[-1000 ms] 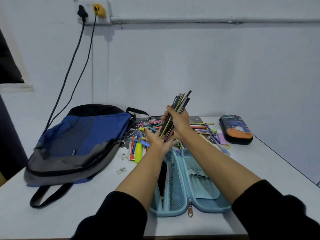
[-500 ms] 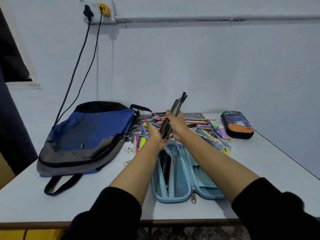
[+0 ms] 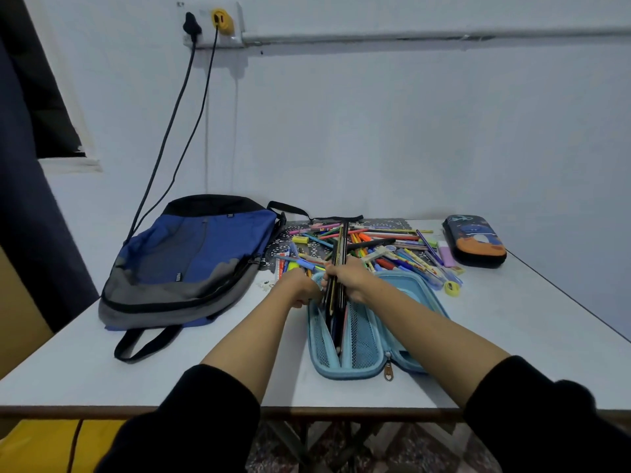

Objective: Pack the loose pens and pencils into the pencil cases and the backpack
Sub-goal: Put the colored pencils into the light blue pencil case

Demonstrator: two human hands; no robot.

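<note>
A light blue pencil case [image 3: 363,339] lies open on the white table [image 3: 512,336], its mesh pockets facing me. My right hand [image 3: 348,278] grips a bundle of dark pencils [image 3: 338,268], whose lower ends sit inside the case's left half. My left hand [image 3: 300,286] holds the far left edge of the case. A heap of loose coloured pens and pencils [image 3: 382,247] lies just behind the case. The blue and grey backpack [image 3: 191,261] lies flat to the left. A dark pencil case with an orange picture [image 3: 474,240] sits shut at the far right.
A dark lace mat [image 3: 283,247] lies under the heap. A yellow sharpener [image 3: 452,289] and a pale eraser [image 3: 445,256] sit to the right of the heap. Two cables [image 3: 177,131] hang from a wall socket to behind the backpack. The table's front edge is near me.
My right hand has lowered the pencil bundle from upright in the air down into the open blue case. My left hand has moved from the bundle to the case's edge.
</note>
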